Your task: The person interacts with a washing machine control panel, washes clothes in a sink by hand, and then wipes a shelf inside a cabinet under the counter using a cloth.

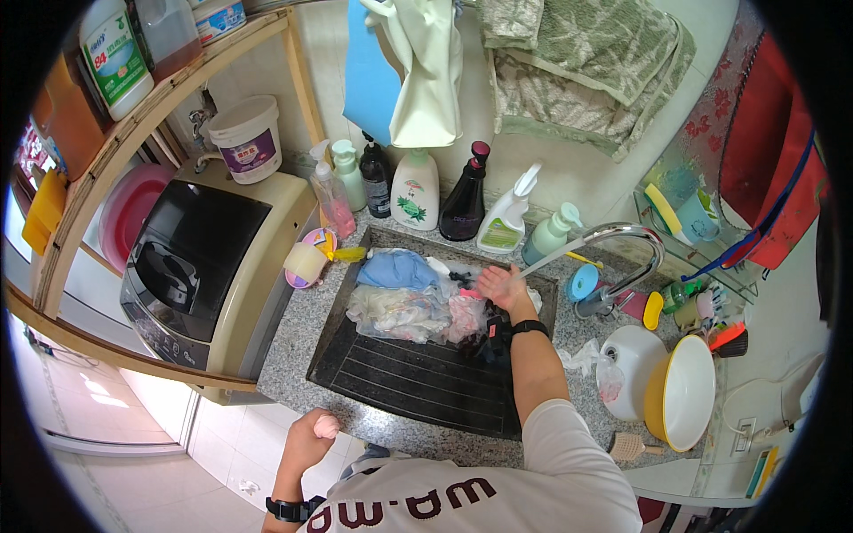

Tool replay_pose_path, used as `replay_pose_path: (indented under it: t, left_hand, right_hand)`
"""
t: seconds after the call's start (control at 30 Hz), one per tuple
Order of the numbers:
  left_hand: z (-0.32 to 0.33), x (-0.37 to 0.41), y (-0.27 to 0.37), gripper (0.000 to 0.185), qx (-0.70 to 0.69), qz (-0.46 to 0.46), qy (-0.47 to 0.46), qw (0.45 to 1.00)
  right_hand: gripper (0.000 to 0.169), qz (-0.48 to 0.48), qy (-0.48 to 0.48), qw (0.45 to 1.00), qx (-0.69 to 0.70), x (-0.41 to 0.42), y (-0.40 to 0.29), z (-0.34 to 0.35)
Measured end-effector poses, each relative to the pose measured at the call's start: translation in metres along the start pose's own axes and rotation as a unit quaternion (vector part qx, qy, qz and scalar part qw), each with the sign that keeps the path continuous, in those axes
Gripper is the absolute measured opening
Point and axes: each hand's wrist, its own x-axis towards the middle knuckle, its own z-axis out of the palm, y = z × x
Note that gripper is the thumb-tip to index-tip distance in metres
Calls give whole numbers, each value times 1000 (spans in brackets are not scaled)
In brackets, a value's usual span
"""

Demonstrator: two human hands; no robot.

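Note:
Palm up with its fingers spread, my right hand point(501, 285) is in the water running from the chrome faucet point(623, 230). Wet laundry lies around it on the black washboard sink point(413, 386): a blue cloth point(398, 269), a pile of whitish fabric point(393, 313) and a pink patterned cloth point(466, 314). Some dark fabric shows partly behind my wrist. My left hand point(308, 440) is closed around a small pink lump point(326, 426), held near the counter's front edge; whether it is soap or balled cloth is unclear.
Several pump bottles, including a white one point(414, 193), line the wall behind the sink. A washing machine point(200, 260) stands left, beside a wooden shelf frame point(166, 66). Right of the faucet are a yellow basin point(680, 393), a white bowl point(633, 353) and a hairbrush point(633, 446).

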Motion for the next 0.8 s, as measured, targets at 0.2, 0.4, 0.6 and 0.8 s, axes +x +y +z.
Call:
replay_pose_path:
  t: [0.2, 0.4, 0.6, 0.8]
  left_hand:
    - [-1, 1, 1, 18, 1, -3, 0, 1000]
    - [-4, 2, 4, 18, 4, 1, 2, 1000]
    - [-5, 3, 4, 18, -1, -2, 5, 1000]
    - [-7, 4, 6, 18, -7, -5, 2, 1000]
  right_hand:
    - [53, -16, 15, 999, 24, 6, -2, -5]
    - [37, -34, 101, 992, -64, 17, -1, -11]
    - [35, -20, 114, 991, -60, 10, -2, -5]
    - [34, -11, 109, 993, -46, 7, -2, 2]
